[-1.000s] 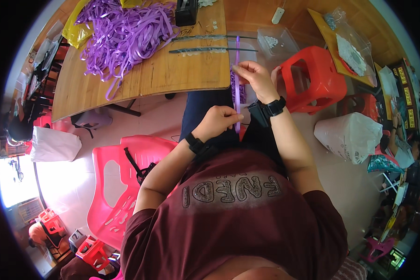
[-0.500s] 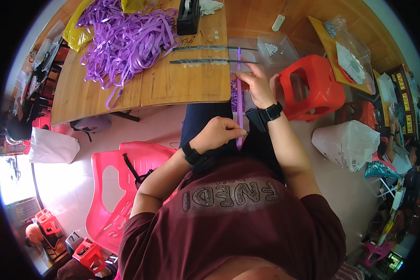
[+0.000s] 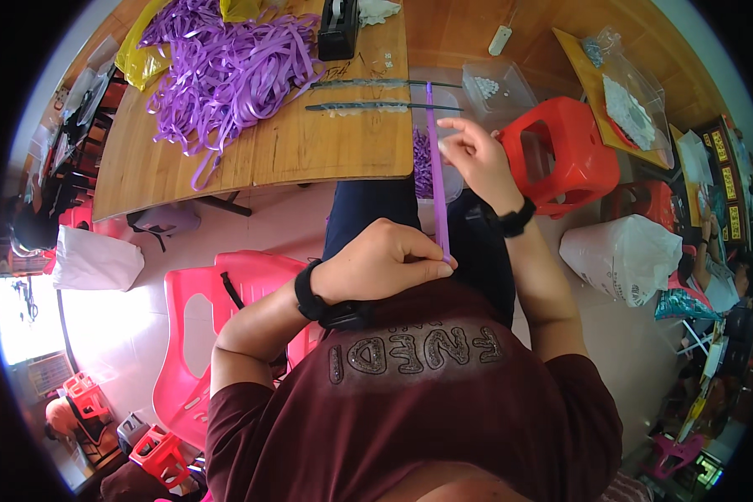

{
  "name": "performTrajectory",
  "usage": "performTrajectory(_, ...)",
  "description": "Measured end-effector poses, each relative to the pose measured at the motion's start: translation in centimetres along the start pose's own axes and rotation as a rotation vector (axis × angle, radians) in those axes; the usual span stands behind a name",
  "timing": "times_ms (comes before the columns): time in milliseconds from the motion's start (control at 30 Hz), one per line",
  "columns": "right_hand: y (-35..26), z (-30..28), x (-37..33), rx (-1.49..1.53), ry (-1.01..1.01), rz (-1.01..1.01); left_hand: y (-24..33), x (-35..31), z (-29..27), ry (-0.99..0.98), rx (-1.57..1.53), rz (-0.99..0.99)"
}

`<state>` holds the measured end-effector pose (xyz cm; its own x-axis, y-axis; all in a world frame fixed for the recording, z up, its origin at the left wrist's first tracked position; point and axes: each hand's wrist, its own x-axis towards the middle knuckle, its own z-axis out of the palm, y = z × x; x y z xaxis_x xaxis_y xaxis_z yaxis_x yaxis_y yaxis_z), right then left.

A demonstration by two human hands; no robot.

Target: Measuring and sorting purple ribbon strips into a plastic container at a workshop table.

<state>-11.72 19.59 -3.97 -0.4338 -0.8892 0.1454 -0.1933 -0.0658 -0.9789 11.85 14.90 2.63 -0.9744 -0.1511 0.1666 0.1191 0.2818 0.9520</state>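
A narrow purple ribbon [image 3: 436, 176] runs taut from two thin dark rods [image 3: 431, 107] that jut past the table's edge down toward my lap. Its near end is pinched between the thumb and fingers of my left hand [image 3: 385, 261], close to my shirt. Just right of the ribbon, my right hand [image 3: 480, 165] is raised with its index finger stretched and the others loosely bent; nothing shows in it. Below the rods, a clear tub [image 3: 450, 186] contains purple ribbon pieces. A large tangled heap of purple ribbon [image 3: 234, 75] lies on the wooden table [image 3: 335, 155].
A black tape dispenser [image 3: 338, 38] stands on the table beside the ribbon heap. To the right are a red stool [image 3: 560, 155], a clear box [image 3: 510, 92] with white pieces and a white sack [image 3: 619, 255]. A pink chair [image 3: 180, 335] is at my left.
My left hand has come nearer my body, drawing the ribbon's end with it. My right hand has left the ribbon and moved slightly right and toward me.
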Motion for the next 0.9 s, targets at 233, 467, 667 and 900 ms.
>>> performTrajectory(233, -6.8, -1.4, -1.9, -0.759, -0.279, -0.869, 4.2, 1.3, -2.4, -0.108, -0.382, -0.525)
performTrajectory(467, -10.5, -4.0, 8.4, -0.896, 0.019, -1.164, 7.0, 3.1, -5.7, 0.294, -0.252, -0.123)
performTrajectory(667, -8.8, -3.7, 15.9, -0.670, 0.020, -0.773, 2.0, 7.6, -11.6, 0.420, -0.056, -0.109)
performTrajectory(900, 0.9, -4.7, 22.0, -0.741, -0.076, -0.496, -3.4, 12.0, -14.0, 0.329, 0.432, -0.068)
